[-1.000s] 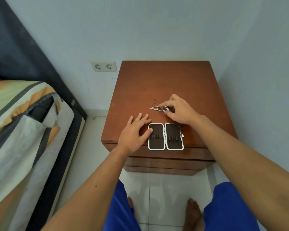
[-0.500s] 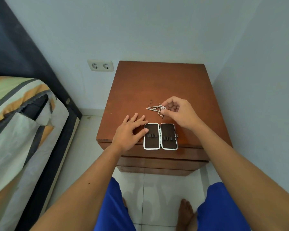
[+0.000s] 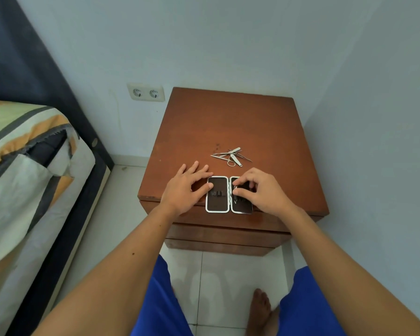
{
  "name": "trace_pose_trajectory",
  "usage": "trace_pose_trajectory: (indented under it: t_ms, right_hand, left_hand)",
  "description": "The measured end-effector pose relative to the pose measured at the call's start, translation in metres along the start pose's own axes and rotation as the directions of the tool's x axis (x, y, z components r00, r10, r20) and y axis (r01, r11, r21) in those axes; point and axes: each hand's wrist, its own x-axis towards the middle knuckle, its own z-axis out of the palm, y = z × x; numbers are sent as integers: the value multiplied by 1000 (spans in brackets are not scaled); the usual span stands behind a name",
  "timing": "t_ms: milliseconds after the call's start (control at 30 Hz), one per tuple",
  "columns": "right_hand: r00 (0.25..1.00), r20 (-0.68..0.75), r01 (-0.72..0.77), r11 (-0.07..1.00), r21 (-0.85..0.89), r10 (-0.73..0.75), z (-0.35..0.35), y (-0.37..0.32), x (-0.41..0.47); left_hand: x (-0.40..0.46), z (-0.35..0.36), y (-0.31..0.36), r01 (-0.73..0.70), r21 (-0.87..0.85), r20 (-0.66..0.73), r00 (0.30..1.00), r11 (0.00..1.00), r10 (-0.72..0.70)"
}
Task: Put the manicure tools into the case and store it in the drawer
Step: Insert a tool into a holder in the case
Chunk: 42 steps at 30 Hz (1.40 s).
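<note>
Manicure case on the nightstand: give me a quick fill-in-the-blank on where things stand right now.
1. The manicure case lies ____ on the nightstand, both halves facing up.
2. The right hand works a small metal tool into the ____ half of the case.
3. The left hand rests flat, its thumb touching the case's ____ edge.
4. The loose tools lie in a pile ____ the case, nearer the wall.

Missing words: open; right; left; behind
</note>
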Motion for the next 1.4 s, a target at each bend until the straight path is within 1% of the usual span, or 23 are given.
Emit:
trace_pose_trajectory:
  t_ms: [100, 167, 333, 467, 533, 600, 667, 733, 800, 933, 1033, 1133, 1267, 1333, 1400]
  right_hand:
    - [998, 44, 39, 993, -108, -34, -2, 0, -8]
    - [996, 72, 56, 988, -144, -46, -1, 2, -14]
    - [998, 42, 59, 994, -91, -55, 4, 3, -29]
    - [999, 52, 18, 997, -69, -14, 3, 0, -31]
    - [1000, 13, -12, 998, -58, 13, -1, -2, -22]
    - [997, -67, -36, 999, 1, 36, -4, -5, -6]
    - [986, -147, -72, 996, 49, 78, -6, -10, 16]
    - [973, -201, -119, 993, 2, 117, -5, -14, 40]
    - [963, -225, -163, 985, -51, 148, 0, -14, 62]
    - [956, -219, -227, 963, -143, 193, 12, -9, 85]
    - [959, -223, -220, 958, -186, 177, 16, -10, 86]
    - [954, -240, -213, 967, -137, 177, 15, -10, 80]
    - [943, -263, -203, 978, 39, 206, 5, -14, 64]
    - [948, -238, -190, 976, 107, 210, -1, -15, 53]
    - [962, -194, -165, 976, 139, 191, -6, -15, 42]
  left_hand:
    - [0, 0, 0, -13, -1, -2, 1000, 1000, 13]
    - [0, 0, -1, -8, 5, 2, 1000, 1000, 8]
    - [1, 2, -3, -8, 16, 3, 1000, 1000, 8]
    - [2, 4, -6, -21, 20, -8, 1000, 1000, 21]
    - [4, 4, -8, -21, 16, -5, 1000, 1000, 21]
    - [4, 6, -10, -15, 15, 0, 1000, 1000, 15]
    - [5, 7, -13, -50, 14, -19, 999, 999, 50]
    - [7, 8, -15, -103, 7, -39, 994, 995, 103]
    - [9, 9, -17, -114, 6, -43, 993, 994, 114]
    - [14, 17, -30, -124, 20, -43, 991, 992, 125]
    - [15, 17, -30, -141, 13, -58, 988, 990, 142]
    - [14, 17, -28, -160, 4, -81, 984, 987, 160]
    - [11, 16, -27, -139, -63, -111, 985, 988, 131]
    - [8, 14, -25, -151, -94, -148, 980, 984, 136]
    - [3, 12, -24, -171, -116, -171, 974, 978, 150]
